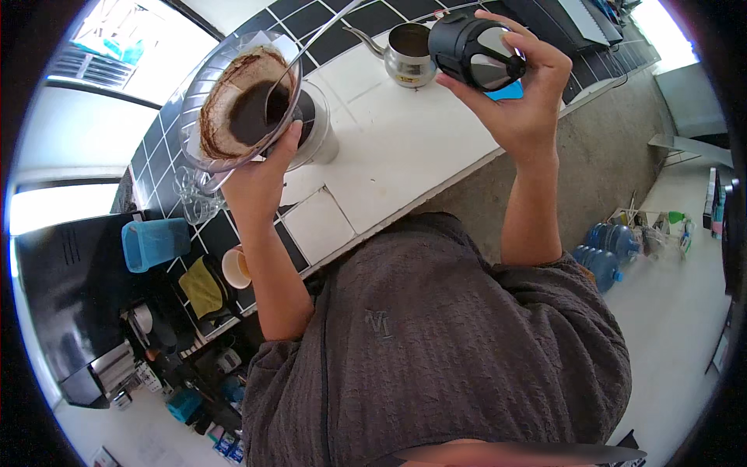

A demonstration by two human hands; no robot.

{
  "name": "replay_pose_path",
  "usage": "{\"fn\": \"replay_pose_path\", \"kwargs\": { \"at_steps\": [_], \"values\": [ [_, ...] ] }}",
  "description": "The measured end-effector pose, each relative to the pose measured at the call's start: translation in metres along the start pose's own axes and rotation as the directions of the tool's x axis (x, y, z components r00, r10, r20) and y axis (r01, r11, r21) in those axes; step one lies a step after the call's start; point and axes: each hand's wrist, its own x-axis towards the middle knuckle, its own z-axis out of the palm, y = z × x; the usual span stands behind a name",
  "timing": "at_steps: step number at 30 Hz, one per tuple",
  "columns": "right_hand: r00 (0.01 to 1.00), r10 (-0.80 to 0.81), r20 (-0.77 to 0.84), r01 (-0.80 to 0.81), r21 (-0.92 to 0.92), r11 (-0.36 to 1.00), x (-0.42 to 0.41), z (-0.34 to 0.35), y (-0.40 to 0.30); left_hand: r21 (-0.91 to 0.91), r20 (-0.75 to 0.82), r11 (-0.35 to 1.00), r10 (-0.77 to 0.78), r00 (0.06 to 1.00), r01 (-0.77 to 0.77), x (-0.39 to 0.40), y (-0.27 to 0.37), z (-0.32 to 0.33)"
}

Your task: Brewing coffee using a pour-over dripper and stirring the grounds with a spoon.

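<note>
My left hand [262, 175] grips a clear plastic coffee dripper [191, 111] by its lower rim. Inside the dripper a paper filter [213, 128] holds dark wet coffee, and a metal spoon [315, 39] stands in it. Behind the dripper is a clear round container [327, 137] with a dark part inside. My right hand [525, 87] holds a black and silver lid-like piece [467, 52] between thumb and fingers, raised over the counter. Close beside it, a small steel gooseneck kettle [408, 61] stands without a lid on the white tiled counter [402, 134].
Glassware [198, 201], a blue plastic bin [154, 242], a white cup [236, 267] and a yellow cloth [202, 287] lie at the left. A black appliance [548, 23] sits at the counter's far right. Blue water bottles [601, 257] are on the right.
</note>
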Motion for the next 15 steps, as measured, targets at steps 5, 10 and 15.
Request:
{"fn": "replay_pose_path", "kwargs": {
  "at_steps": [5, 10, 15],
  "values": [
    [0.976, 0.207, -0.065, -0.201, 0.089, 0.976, 0.008, 0.005, -0.023, 0.007, -0.012, 1.000, -0.021, 1.000, 0.021, -0.001, 0.001, -0.001],
    [0.656, 0.652, 0.379, -0.506, 0.862, 0.008, -0.018, -0.004, -0.014, 0.003, -0.004, 1.000, -0.005, 1.000, 0.005, 0.000, -0.001, 0.000],
    [0.702, 0.346, 0.622, -0.217, 0.650, -0.728, -0.027, 0.010, -0.022, -0.036, -0.012, 0.999, 0.034, 0.999, -0.034, 0.000, -0.001, 0.000]
  ]
}}
